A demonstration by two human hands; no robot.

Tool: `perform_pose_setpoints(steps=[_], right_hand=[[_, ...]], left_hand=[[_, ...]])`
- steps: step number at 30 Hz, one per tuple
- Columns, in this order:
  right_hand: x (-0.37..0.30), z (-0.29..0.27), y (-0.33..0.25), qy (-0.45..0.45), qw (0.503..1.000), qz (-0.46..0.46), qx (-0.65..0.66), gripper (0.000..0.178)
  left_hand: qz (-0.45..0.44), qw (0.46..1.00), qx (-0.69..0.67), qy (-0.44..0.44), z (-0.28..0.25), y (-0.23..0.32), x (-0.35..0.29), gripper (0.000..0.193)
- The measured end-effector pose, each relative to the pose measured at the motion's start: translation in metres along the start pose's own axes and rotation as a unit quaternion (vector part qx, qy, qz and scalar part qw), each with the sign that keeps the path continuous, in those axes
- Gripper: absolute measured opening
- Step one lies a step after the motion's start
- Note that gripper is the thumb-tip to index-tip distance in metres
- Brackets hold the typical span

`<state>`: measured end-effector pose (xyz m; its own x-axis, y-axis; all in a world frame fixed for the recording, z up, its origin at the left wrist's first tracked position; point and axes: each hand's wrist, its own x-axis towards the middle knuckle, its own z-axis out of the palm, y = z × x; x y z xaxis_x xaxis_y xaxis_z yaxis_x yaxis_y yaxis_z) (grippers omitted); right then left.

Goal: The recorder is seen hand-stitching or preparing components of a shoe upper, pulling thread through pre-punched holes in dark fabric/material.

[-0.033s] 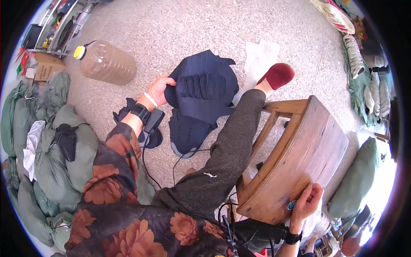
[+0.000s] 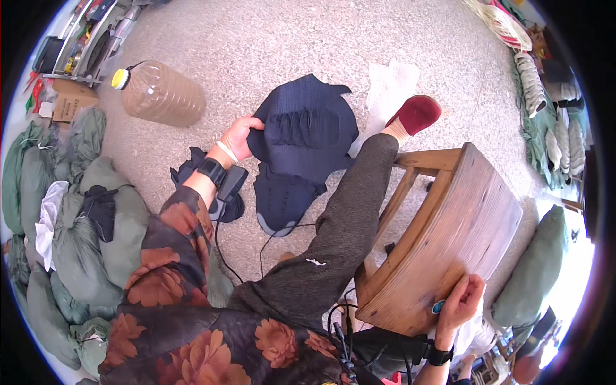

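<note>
A dark navy knitted shoe upper (image 2: 305,125), lying spread out, is gripped at its left edge by my left hand (image 2: 240,136). Its middle shows a row of raised, lace-like loops. Just below it, partly overlapped, more navy shoe-upper material (image 2: 285,200) rests on the floor, with a grey toe edge. Beside my left wrist sits another dark bundle (image 2: 232,209), partly covered by my arm. My right hand (image 2: 463,299) rests on the wooden stool (image 2: 436,247) with its fingers curled together; whatever they hold is hidden. Close to it on the wood is a small teal oval (image 2: 438,307).
A large clear bottle with a yellow cap (image 2: 163,95) lies at the upper left. Stuffed green sacks (image 2: 115,221) crowd the left side, and another sack (image 2: 532,273) lies at right. A white cloth (image 2: 390,83) is behind my red slipper (image 2: 418,115). Cables cross near my leg.
The upper in my left hand has shifted slightly, and its loops look narrower and flatter. My right hand stays in place on the stool.
</note>
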<state>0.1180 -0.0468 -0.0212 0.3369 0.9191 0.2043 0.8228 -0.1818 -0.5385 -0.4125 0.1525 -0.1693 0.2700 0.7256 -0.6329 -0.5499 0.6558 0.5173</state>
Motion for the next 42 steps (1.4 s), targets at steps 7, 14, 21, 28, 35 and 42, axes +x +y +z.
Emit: perform_pose_setpoints(steps=[7,14,21,28,35,42], right_hand=[[0.003,-0.006,0.006,-0.009,1.0,0.003,-0.008,0.007],[0.003,0.0,-0.002,0.0,1.0,0.005,0.029,0.005],[0.002,0.0,-0.001,-0.014,1.0,0.007,0.02,0.005],[0.002,-0.002,0.005,0.005,1.0,-0.01,0.006,0.004],[0.001,-0.006,0.008,0.009,1.0,-0.003,-0.017,0.006],[0.0,0.003,0.001,-0.007,1.0,-0.008,-0.015,0.006]], left_hand=[[-0.001,0.989,-0.127,0.07,0.003,-0.051,-0.011,0.047],[-0.008,0.984,-0.155,0.09,0.0,-0.065,-0.023,0.047],[0.042,0.981,-0.11,0.151,-0.038,-0.051,-0.054,0.043],[0.001,0.962,-0.099,0.254,-0.061,-0.055,-0.079,0.049],[0.07,0.965,-0.161,0.197,-0.02,-0.059,-0.017,0.04],[0.122,0.906,-0.36,0.188,0.004,-0.132,0.071,0.035]])
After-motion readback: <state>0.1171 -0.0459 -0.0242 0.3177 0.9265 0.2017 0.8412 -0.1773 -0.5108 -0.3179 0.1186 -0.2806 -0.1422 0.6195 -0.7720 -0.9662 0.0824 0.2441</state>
